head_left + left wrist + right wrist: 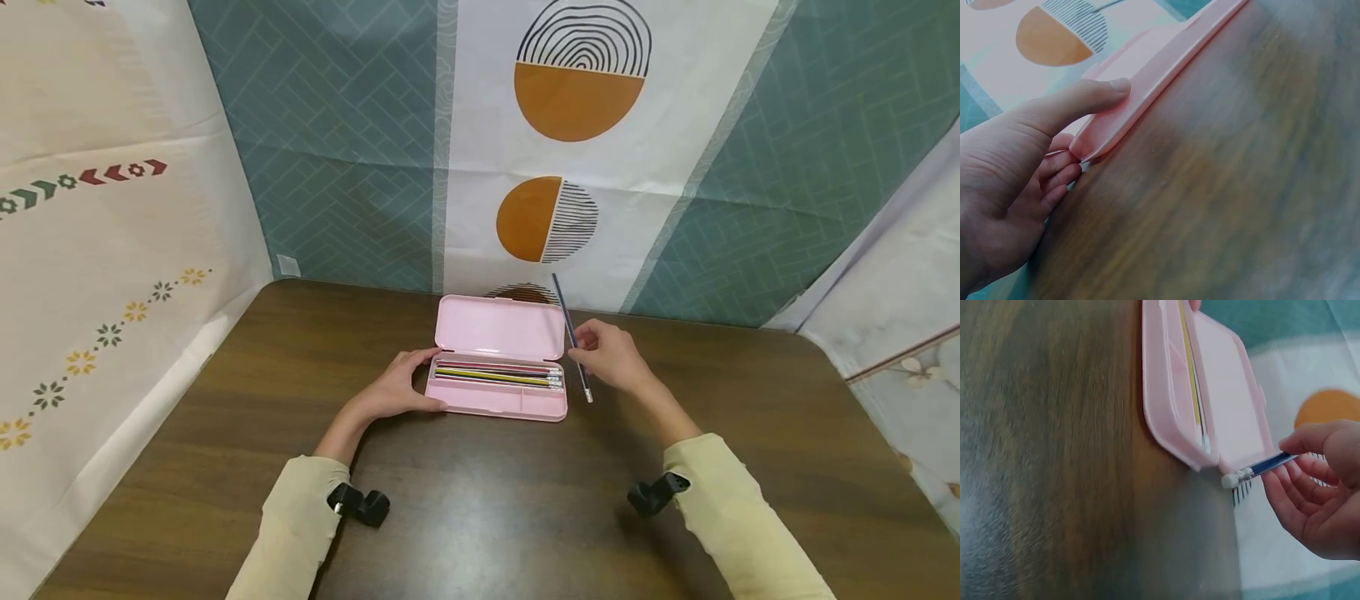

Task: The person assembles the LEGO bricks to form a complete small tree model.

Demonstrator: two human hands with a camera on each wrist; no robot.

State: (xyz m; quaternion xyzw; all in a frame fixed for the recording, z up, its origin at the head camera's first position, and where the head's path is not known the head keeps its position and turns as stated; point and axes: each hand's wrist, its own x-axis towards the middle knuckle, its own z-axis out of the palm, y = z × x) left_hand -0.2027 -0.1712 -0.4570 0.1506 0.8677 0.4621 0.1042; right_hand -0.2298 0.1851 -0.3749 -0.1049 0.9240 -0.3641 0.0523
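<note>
A pink pencil case [543, 406] lies on the table with its lid [498, 327] laid back behind it. Several striped pencils [491, 375] fill its long rear compartment, erasers to the right; the front compartments hold nothing. My left hand [393, 387] grips the case's left end, thumb [1107, 94] over the front edge and fingers around the side. Just off the case's right end, my right hand [611, 357] pinches a dark blue pencil [1272, 464] between thumb and fingers. This pencil is tilted, its white eraser end pointing down toward me.
The brown wooden table [480, 508] reaches from me to a patterned cloth [360, 167] hanging behind it. More cloth [112, 292] hangs along the left side, and a pale floral sheet [892, 333] along the right. Each sleeve carries a black camera mount [360, 504].
</note>
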